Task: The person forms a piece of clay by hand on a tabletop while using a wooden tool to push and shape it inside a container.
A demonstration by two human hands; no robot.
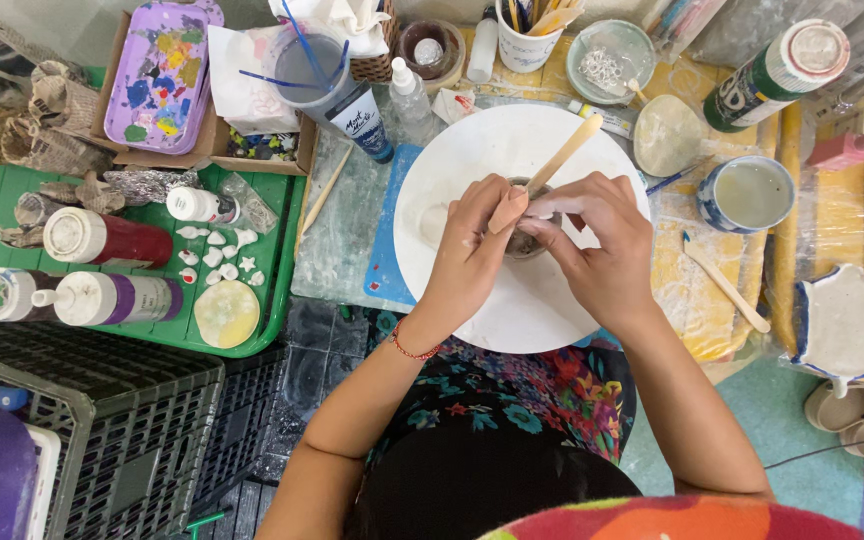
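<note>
I see even, bright, diffuse light; shadows beneath my hands on the white plate [542, 300] are soft. Focus is sharp centrally; edges bend slightly.

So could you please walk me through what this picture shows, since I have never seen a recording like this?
There is no machine here. One camera sits on a person's head and looks down at their two bare hands over a crowded craft table. Both hands meet above a round white plate. The left hand and the right hand together hold a small dark bowl, and a flat wooden stick rises from it between the right hand's fingers. To the left, a green plastic tray carries paint bottles and small white shapes. A purple paint palette lies behind it.
</note>
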